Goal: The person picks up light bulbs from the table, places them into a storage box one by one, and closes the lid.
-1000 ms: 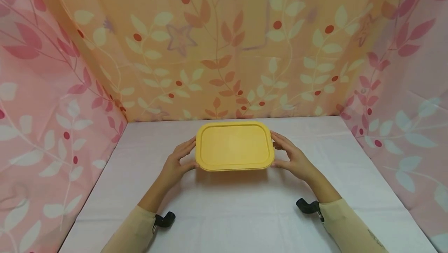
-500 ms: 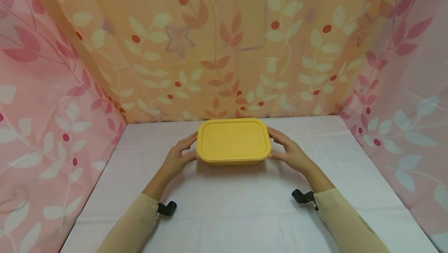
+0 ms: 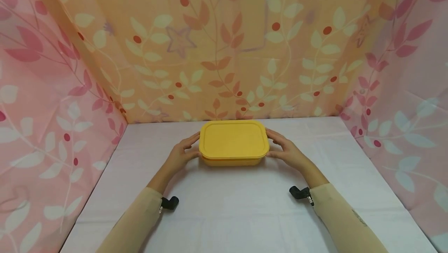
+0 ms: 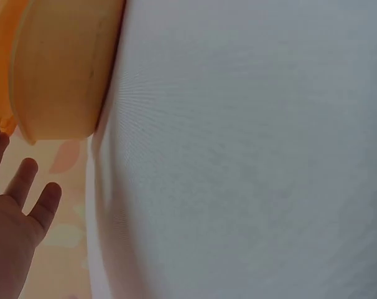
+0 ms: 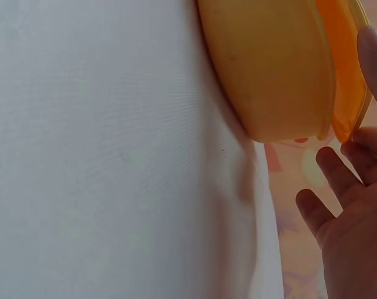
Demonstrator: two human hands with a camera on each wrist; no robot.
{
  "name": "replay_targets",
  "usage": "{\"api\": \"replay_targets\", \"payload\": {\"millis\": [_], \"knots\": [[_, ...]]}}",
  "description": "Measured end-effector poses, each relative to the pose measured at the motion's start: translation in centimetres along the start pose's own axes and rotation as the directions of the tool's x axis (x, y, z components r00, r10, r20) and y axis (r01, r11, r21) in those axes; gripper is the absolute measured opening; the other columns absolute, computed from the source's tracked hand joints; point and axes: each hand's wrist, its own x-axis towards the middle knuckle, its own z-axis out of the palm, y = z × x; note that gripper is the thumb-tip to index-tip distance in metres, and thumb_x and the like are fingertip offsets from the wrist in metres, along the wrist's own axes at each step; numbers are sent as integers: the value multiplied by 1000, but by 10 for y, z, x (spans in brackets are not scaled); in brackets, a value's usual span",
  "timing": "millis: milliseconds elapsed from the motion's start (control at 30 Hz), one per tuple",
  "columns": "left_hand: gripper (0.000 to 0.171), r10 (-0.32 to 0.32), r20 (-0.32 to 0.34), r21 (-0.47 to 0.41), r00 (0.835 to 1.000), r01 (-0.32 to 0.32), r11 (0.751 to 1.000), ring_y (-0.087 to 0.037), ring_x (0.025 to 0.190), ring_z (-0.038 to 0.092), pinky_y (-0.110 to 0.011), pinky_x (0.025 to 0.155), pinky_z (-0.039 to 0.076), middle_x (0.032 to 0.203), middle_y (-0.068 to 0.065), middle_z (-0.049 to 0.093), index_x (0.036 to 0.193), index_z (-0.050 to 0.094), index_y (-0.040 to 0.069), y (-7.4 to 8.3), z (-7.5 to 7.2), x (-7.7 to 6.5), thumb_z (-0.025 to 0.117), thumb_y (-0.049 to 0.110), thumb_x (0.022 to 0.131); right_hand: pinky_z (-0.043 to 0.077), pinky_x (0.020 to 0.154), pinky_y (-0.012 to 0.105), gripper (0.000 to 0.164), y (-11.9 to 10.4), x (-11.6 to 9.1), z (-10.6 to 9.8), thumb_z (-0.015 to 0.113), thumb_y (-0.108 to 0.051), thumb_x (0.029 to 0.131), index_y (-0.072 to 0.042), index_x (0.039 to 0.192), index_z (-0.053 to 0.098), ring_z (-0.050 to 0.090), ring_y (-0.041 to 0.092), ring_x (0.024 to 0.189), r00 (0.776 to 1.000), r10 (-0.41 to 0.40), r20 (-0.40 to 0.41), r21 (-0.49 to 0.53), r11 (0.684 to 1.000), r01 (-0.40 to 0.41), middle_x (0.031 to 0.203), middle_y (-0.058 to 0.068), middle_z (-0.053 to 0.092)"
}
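A yellow lid lies over a lighter yellow rectangular food container on the white table. My left hand holds the lid's left end between thumb and fingers. At the opposite end, my right hand grips it the same way. Both wrist views show the lid's orange-looking underside with a gap between it and the container wall. In the left wrist view the lower fingers spread away below the lid edge. The container's inside is hidden.
White cloth covers the table. An orange leaf-patterned curtain stands right behind the container, and pink patterned curtains close off both sides. A small black wrist camera sticks out from each beige sleeve.
Both hands have lowered the lid and moved it slightly away from me, over the container. The container's front wall, earlier hidden beneath the lid, now shows.
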Motion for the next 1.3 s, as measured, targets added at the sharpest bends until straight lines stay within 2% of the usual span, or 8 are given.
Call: {"api": "replay_targets", "payload": {"millis": [233, 400, 600, 767, 900, 967, 1167, 1300], "knots": [[76, -24, 25, 9, 999, 24, 1000, -21, 149, 38, -56, 116, 41, 160, 17, 41, 154, 47, 31, -7, -3, 5, 79, 37, 86, 25, 123, 61, 86, 9, 5, 2, 83, -24, 87, -22, 160, 38, 23, 23, 156, 999, 36, 21, -25, 999, -35, 167, -4, 32], [76, -36, 38, 9, 999, 36, 999, -27, 150, 37, -59, 118, 37, 161, 12, 42, 154, 48, 27, -9, -5, 6, 80, 37, 86, 25, 123, 62, 86, 11, 7, 2, 83, -26, 87, -21, 160, 38, 22, 25, 157, 999, 33, 32, -49, 998, -31, 168, -2, 31], [77, -90, 63, 40, 994, 88, 995, -24, 149, 37, -55, 124, 28, 160, 17, 42, 153, 49, 27, -11, -5, 6, 80, 42, 84, 24, 123, 62, 86, 13, 8, 4, 84, -26, 86, -21, 159, 39, 22, 25, 157, 999, 41, 28, -48, 998, -40, 168, -2, 31], [78, -81, 67, 64, 994, 76, 995, -24, 148, 38, -55, 124, 28, 160, 16, 42, 153, 49, 26, -13, -5, 5, 81, 41, 84, 24, 124, 61, 87, 11, 7, 4, 85, -25, 85, -21, 159, 39, 22, 25, 157, 998, 57, 29, -41, 998, -56, 167, -2, 31], [77, -54, 69, 73, 996, 49, 996, -26, 148, 38, -57, 123, 28, 161, 10, 42, 153, 49, 24, -14, -6, 3, 81, 39, 84, 20, 125, 63, 87, 6, 6, 5, 85, -20, 85, -16, 159, 39, 21, 29, 157, 998, 50, 36, -25, 998, -50, 168, 3, 31], [77, -57, 66, 76, 996, 52, 996, -25, 148, 39, -56, 124, 28, 161, 11, 42, 152, 50, 24, -14, -7, 1, 82, 39, 84, 18, 125, 63, 88, 6, 5, 5, 85, -20, 84, -16, 159, 40, 21, 31, 157, 998, 51, 35, -26, 998, -50, 168, 4, 31], [78, -74, 74, 83, 994, 68, 994, -25, 147, 39, -57, 124, 28, 160, 16, 41, 152, 50, 25, -11, -6, -3, 82, 42, 83, 13, 127, 61, 93, 9, 3, 6, 88, -30, 81, -20, 160, 39, 20, 30, 157, 996, 90, 24, -79, 993, -88, 168, 0, 31], [78, -67, 85, 102, 994, 58, 993, -25, 148, 39, -56, 124, 28, 161, 15, 41, 152, 50, 25, -10, -6, -2, 81, 43, 84, 13, 127, 61, 94, 9, 1, 5, 87, -33, 81, -19, 160, 38, 19, 30, 157, 996, 82, 24, -105, 991, -79, 168, 0, 30]]}}
